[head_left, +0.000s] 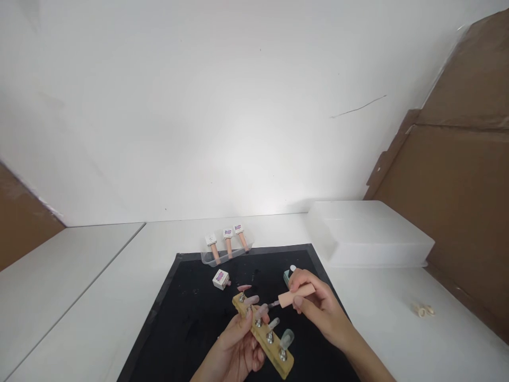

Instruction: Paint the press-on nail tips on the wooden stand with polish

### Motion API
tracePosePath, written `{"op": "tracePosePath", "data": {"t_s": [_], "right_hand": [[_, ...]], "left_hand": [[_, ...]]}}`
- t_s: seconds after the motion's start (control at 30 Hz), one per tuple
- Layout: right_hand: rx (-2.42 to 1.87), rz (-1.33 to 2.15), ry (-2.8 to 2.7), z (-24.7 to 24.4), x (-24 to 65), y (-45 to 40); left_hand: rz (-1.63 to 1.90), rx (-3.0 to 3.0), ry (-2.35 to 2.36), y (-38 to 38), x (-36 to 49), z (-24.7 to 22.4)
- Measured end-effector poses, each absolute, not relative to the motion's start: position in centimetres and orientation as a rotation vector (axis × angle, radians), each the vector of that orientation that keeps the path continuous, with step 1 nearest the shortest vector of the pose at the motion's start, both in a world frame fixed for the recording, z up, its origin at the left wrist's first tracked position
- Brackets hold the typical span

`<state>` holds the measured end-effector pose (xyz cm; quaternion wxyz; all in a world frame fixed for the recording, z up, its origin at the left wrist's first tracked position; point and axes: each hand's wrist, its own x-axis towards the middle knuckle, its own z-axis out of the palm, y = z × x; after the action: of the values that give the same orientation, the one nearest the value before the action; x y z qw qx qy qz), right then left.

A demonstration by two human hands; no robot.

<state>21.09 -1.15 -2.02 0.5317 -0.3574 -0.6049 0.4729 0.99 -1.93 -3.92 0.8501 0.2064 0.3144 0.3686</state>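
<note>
My left hand (238, 345) is closed around a yellow nail tip stand (274, 347), which slants down to the right. Several false nails stand on its metal posts: a pink one (244, 287) at the far end, pale ones along the middle, a clear greenish one (287, 337) at the near end. Between the fingers of my right hand (318, 302) is the peach cap of a nail polish brush (296, 295). Its dark bristles reach a nail tip (261, 312) in the middle of the row; whether they touch, I cannot tell. Behind the stand lies an uncapped white polish bottle (221, 279).
A clear tray (228, 259) at the back edge of the black mat (175, 323) holds 3 peach-capped polish bottles. A green bottle (286, 276) is partly behind my right hand. To the right are a white plastic bin (374, 233) and small cream-coloured rings (422, 310).
</note>
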Motion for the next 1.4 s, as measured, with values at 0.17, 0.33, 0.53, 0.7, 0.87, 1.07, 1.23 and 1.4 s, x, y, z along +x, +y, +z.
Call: {"op": "tracePosePath", "data": {"t_s": [0.17, 0.33, 0.53, 0.7, 0.87, 1.07, 1.23, 1.4], "right_hand": [[-0.739, 1.225, -1.318, -2.1, 20.8, -1.2], [-0.723, 1.278, -1.42, -1.3, 20.6, -1.6], [-0.847, 1.102, -1.573, -1.0, 20.7, -1.7], [-0.884, 0.991, -1.618, -1.1, 20.7, -1.5], [-0.892, 0.9, -1.646, -1.0, 20.8, -1.4], [-0.834, 1.138, -1.269, -2.0, 20.6, -1.0], [-0.806, 1.366, -1.1, -1.5, 20.2, -1.1], [-0.833, 1.417, -1.141, -0.9, 20.2, -1.1]], "left_hand": [[0.749, 0.461, 0.673, -1.9, 0.9, -3.3], [0.742, 0.457, 0.716, -1.8, 1.3, -2.9], [0.741, 0.447, 0.709, -1.7, 1.4, -2.9], [0.743, 0.448, 0.71, -1.7, 1.3, -3.0], [0.76, 0.477, 0.707, -1.8, 1.2, -2.9], [0.765, 0.522, 0.709, -2.1, 0.8, -2.8], [0.827, 0.602, 0.779, -2.6, 1.1, -2.7], [0.872, 0.737, 0.8, -2.8, 1.7, -2.7]]}}
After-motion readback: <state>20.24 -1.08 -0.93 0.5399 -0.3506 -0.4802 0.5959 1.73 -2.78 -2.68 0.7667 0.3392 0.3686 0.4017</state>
